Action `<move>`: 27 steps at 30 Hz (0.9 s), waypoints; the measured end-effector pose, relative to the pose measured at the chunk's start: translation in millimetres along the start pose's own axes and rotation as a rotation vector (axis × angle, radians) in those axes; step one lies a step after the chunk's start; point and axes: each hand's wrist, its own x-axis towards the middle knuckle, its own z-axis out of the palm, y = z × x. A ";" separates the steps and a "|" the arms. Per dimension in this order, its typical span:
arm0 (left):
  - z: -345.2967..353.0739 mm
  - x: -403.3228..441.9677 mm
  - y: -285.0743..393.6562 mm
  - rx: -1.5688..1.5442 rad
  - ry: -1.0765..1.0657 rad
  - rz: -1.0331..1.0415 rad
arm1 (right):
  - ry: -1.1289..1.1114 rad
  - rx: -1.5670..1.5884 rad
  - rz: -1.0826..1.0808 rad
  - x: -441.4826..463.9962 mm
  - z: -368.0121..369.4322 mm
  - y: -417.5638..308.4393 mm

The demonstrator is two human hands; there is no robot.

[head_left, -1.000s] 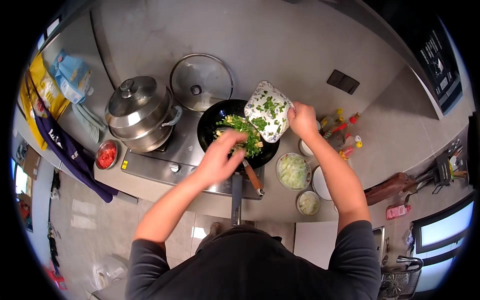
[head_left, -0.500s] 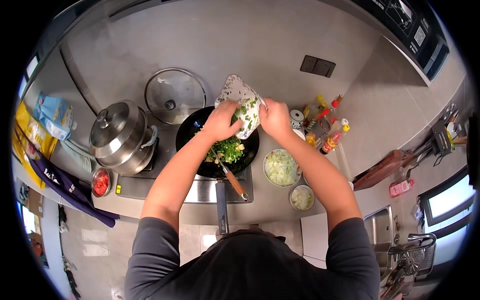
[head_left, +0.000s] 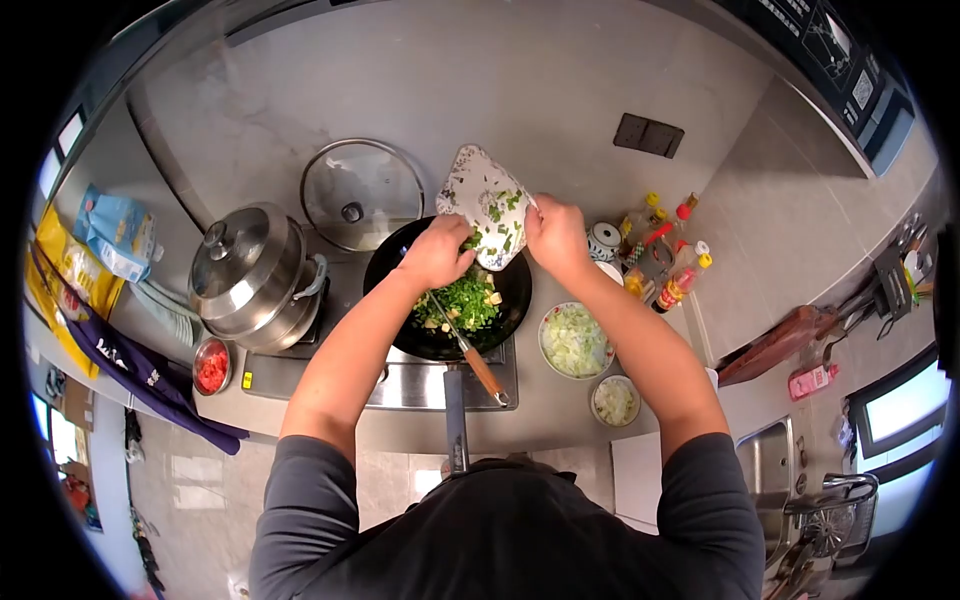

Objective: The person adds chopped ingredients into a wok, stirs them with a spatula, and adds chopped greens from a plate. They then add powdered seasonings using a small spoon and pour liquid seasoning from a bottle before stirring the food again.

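Observation:
A white patterned plate [head_left: 478, 180] is tilted over the black wok [head_left: 376, 285], with bits of chopped greens [head_left: 508, 203] still stuck to its face. My right hand [head_left: 557, 237] grips the plate's right edge. At its lower left, my left hand [head_left: 436, 255] has its fingers curled against the plate, with some greens between thumb and fingers. Below, the wok holds a heap of chopped greens [head_left: 470, 302] with pale yellow cubes among them. A spatula with a wooden handle [head_left: 484, 375] rests in the wok, its handle over the near rim.
Left of the wok stands a steel steamer pot [head_left: 245, 270], with a bowl of red pieces [head_left: 211, 367] nearby. A glass lid [head_left: 362, 190] leans on the wall. To the right are a bowl of chopped cabbage [head_left: 575, 340], a smaller bowl [head_left: 615, 401] and several sauce bottles [head_left: 678, 275].
Fewer greens lie on the plate. My left hand has drawn slightly down and away from the plate's middle. The whole view has shifted a little.

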 end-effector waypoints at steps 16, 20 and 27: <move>-3.2 -0.7 2.1 -0.082 -0.109 0.093 | 0.010 0.028 0.051 -6.1 -9.0 9.0; -19.2 18.1 42.0 -0.100 0.131 0.101 | 0.047 0.049 0.015 -7.9 -6.1 12.6; -5.3 35.3 49.2 -0.083 0.188 0.264 | 0.048 0.121 0.094 -10.6 -0.2 5.7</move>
